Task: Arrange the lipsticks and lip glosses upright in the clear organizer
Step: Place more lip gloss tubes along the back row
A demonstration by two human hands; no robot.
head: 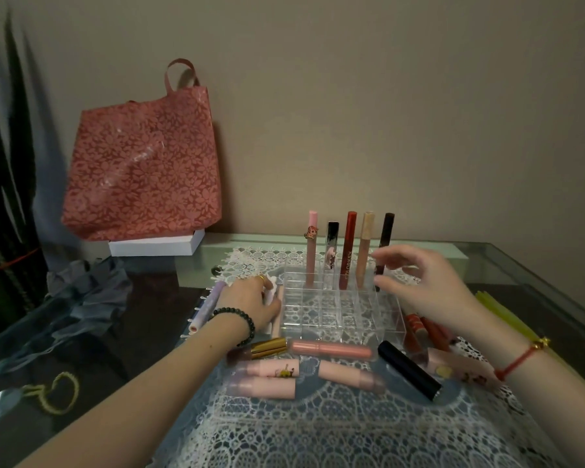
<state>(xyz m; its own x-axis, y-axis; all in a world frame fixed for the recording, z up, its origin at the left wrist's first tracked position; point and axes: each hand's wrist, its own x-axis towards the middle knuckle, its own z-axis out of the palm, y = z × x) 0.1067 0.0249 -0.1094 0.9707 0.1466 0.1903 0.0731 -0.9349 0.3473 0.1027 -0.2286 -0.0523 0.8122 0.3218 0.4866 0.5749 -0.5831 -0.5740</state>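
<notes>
The organizer was clear, glossy plastic on a white lace cloth over a smooth glass table; the near gold lipstick shone like metal (the pink tubes beside it looked matt).

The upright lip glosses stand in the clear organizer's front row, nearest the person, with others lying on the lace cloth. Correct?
No. The head view shows the upright lip glosses in the back row of the clear organizer, farthest from the person; others lie on the lace cloth as stated.

red floral bag, white lace cloth, black lipstick
</notes>
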